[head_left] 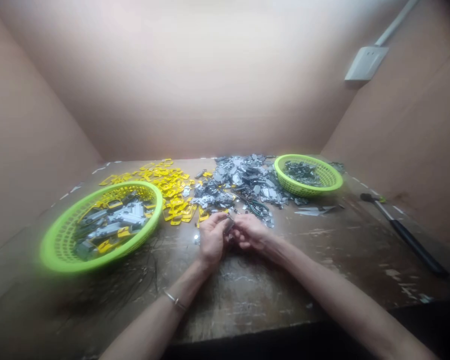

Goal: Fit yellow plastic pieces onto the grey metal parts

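Close together over the middle of the table, my left hand [212, 238] and my right hand [252, 232] are both closed on a small grey metal piece [229, 224]. Fingers cover most of it, so its exact kind does not show. Just beyond my hands lies a pile of loose grey metal parts [243, 172]. Yellow frame-like parts [174, 187] are heaped to its left. What looks like pliers with dark handles [253, 202] lies at the near side of the grey pile.
At left, a green basket [155, 210] holds grey and yellow pieces. Another green basket [311, 191] with small metal parts stands back right. A black-handled hammer [412, 242] lies on the right of the worn table [277, 305]. Walls enclose three sides; a white socket box [366, 63] hangs upper right.
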Motion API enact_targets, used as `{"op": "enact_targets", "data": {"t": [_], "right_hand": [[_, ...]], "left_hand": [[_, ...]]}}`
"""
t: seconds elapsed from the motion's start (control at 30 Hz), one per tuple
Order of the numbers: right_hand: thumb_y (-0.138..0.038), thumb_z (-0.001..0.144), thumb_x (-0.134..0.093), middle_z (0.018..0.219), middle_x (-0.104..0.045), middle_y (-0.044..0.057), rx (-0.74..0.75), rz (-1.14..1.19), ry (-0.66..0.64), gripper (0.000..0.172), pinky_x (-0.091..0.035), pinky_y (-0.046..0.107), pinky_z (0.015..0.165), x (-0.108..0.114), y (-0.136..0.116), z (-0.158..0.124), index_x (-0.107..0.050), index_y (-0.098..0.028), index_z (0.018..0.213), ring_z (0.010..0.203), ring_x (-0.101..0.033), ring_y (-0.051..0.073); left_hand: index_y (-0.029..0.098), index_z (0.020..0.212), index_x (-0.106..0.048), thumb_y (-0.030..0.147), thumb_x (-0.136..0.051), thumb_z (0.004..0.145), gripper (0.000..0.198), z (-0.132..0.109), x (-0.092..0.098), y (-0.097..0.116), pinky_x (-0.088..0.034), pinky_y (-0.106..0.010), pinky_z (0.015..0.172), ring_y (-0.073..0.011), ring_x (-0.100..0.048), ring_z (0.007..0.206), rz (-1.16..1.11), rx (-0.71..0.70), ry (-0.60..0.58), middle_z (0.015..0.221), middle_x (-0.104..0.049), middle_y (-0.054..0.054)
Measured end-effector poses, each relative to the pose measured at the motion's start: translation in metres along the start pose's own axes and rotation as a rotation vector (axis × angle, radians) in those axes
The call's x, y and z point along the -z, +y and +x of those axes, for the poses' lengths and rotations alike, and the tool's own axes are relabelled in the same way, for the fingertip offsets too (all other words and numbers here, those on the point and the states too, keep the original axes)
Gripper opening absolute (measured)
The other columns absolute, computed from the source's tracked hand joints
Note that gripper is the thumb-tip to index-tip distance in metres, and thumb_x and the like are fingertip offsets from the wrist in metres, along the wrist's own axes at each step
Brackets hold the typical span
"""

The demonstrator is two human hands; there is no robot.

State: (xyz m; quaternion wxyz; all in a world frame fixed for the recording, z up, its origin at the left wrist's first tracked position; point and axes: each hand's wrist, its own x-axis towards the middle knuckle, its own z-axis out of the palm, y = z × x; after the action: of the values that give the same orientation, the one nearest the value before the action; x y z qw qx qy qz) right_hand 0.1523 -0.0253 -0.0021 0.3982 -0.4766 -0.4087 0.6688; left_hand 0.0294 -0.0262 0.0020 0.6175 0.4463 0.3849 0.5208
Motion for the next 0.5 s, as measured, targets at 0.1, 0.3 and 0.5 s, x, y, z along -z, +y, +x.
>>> {"op": "enact_targets", "data": {"t": [0.1,0.3,0.5], "right_hand": [[-0.031,0.066,-0.053,0.056,-0.053,-0.001,0.258,-0.537,0.309,0.016,-0.035,0.02,0.047,0.023,-0.018,-0.003,-0.055,-0.015,0.065,0.049,-0.046,0.008],[-0.027,0.074,-0.044,0.078,-0.052,0.004,0.4,-1.38,0.481,0.02,-0.031,0.023,0.059,0.049,-0.025,-0.002,-0.063,-0.02,0.076,0.072,-0.047,0.013],[-0.035,0.076,-0.041,0.078,-0.046,0.005,0.408,-1.656,0.407,0.024,-0.024,0.024,0.055,0.045,-0.016,0.002,-0.063,-0.027,0.083,0.068,-0.04,0.014]], "left_hand": [[0.011,0.072,-0.051,0.024,-0.059,0.057,0.021,0.007,0.003,0.003,-0.023,-0.013,0.03,-0.0039,-0.041,0.038,-0.042,0.052,0.088,0.052,-0.048,0.003],[0.012,0.069,-0.047,0.02,-0.06,0.052,0.023,0.014,0.005,0.005,-0.021,-0.013,0.028,-0.0042,-0.041,0.036,-0.087,0.099,0.168,0.049,-0.045,0.005],[0.012,0.067,-0.047,0.021,-0.06,0.052,0.022,0.009,0.0,0.004,-0.022,-0.013,0.028,-0.0049,-0.043,0.035,-0.047,0.141,0.141,0.047,-0.045,0.005]]}}
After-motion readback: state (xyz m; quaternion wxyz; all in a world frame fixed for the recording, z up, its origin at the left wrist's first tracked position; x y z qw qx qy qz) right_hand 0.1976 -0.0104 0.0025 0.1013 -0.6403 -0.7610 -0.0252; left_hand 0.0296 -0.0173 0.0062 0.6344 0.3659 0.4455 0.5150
